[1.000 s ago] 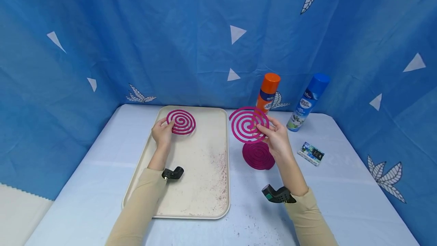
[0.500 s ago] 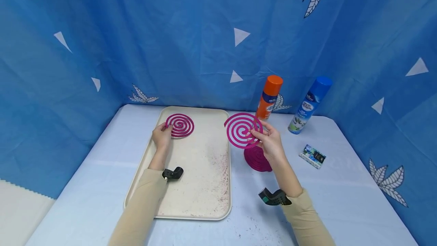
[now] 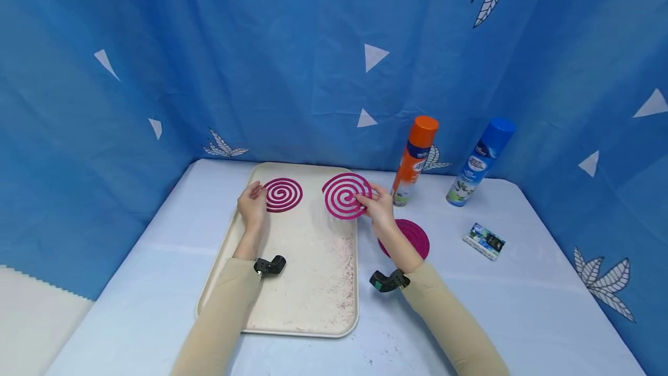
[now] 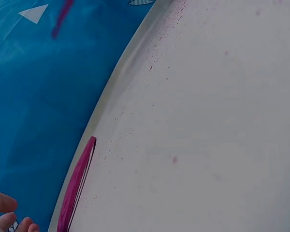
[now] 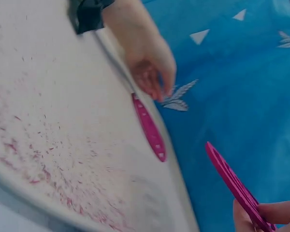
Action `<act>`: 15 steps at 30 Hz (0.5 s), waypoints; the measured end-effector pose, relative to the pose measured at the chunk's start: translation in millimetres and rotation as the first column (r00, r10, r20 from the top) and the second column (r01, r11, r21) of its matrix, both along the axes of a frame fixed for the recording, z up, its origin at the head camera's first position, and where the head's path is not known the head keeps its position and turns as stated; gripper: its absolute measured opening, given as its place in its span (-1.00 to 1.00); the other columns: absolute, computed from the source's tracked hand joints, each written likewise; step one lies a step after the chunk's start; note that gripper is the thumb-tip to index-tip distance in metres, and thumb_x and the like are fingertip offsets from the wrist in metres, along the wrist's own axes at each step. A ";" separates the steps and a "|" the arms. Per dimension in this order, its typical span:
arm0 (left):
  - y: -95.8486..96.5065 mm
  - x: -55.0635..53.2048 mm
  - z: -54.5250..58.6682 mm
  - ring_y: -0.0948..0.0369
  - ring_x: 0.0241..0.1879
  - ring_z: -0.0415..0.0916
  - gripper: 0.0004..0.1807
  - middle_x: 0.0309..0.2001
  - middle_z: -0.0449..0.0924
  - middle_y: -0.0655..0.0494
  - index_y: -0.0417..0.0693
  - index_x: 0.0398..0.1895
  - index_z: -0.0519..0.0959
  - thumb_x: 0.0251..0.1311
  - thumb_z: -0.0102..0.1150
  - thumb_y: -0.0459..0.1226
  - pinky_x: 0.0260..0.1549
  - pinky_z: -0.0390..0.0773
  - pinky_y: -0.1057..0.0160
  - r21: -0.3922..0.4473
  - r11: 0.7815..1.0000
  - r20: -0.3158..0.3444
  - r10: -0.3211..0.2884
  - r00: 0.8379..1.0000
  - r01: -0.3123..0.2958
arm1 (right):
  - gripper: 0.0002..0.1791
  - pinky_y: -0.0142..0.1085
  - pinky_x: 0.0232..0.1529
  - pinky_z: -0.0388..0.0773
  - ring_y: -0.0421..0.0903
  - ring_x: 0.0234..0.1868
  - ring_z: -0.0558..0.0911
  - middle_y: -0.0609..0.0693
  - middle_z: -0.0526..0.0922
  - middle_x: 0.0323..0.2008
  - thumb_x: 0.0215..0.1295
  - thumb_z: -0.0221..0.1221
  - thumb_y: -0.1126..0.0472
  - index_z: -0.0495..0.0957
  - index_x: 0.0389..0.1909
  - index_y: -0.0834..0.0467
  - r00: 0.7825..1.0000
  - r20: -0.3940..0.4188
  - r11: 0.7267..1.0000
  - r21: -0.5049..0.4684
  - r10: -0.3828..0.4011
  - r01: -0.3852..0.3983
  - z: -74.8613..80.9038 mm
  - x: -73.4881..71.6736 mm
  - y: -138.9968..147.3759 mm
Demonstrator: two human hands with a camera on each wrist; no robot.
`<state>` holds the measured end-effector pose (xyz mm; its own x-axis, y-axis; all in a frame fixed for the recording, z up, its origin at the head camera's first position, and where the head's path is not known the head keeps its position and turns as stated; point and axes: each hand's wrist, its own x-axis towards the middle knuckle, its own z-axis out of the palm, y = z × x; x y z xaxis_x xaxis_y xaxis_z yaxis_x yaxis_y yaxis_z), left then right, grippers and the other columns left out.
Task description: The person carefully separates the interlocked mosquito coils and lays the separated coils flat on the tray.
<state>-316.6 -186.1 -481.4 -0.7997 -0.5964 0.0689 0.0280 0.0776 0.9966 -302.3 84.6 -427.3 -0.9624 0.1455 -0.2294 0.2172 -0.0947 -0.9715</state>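
Note:
A purple-pink spiral mosquito coil lies near the far left of a cream tray. My left hand is beside this coil's left edge. In the left wrist view its fingers are relaxed and apart from the coil. My right hand pinches a second mosquito coil between thumb and fingers, raised over the tray's far right side. More coils lie in a flat round pile on the table, partly hidden by my right forearm.
An orange spray can and a blue spray can stand at the back right. A small printed box lies on the white-covered table. Blue curtain encloses the back and sides. Reddish crumbs dot the tray's right part.
My right hand has carried its coil leftward from beside the orange can to over the tray. The left hand has let go of the other coil, which now lies flat on the tray.

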 end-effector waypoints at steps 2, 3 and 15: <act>1.4 1.3 -0.2 -0.01 0.01 0.50 -0.62 0.05 0.57 -0.30 -0.36 0.12 0.50 0.23 0.07 -0.44 0.09 0.50 0.21 0.000 1.000 -0.006 0.005 1.000 -0.005 | -0.49 -0.48 -0.39 0.65 -0.22 -0.30 0.69 0.31 0.59 0.06 0.24 0.21 0.35 0.40 0.22 0.20 1.000 0.003 1.000 0.005 -0.009 0.009 -8.9 -10.2 -12.9; 2.3 1.8 0.0 0.00 -0.01 0.50 -0.63 0.04 0.57 -0.30 -0.36 0.11 0.51 0.23 0.08 -0.44 0.06 0.50 0.25 -0.001 1.000 -0.009 0.010 1.000 -0.010 | -0.49 -0.48 -0.42 0.65 -0.17 -0.27 0.70 0.31 0.60 0.06 0.24 0.21 0.35 0.40 0.22 0.21 1.000 0.003 1.000 0.005 -0.007 0.007 -13.0 -14.7 -18.5; 9.7 1.8 1.1 0.00 -0.04 0.52 -0.68 -0.03 0.60 -0.29 -0.33 0.05 0.55 0.22 0.10 -0.42 0.06 0.52 0.17 -0.016 1.000 -0.069 0.010 0.998 -0.011 | -0.53 -0.51 -0.52 0.58 -0.16 -0.36 0.68 0.35 0.59 -0.01 0.25 0.17 0.41 0.38 0.20 0.30 1.000 -0.004 0.999 0.048 -0.002 0.002 -37.5 -45.0 -51.8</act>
<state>-314.8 -176.4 -480.3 -0.7867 -0.6028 0.1329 0.0953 0.0941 0.9910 -347.4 32.8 -464.8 -0.9630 0.1580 -0.2185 0.2134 -0.0487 -0.9757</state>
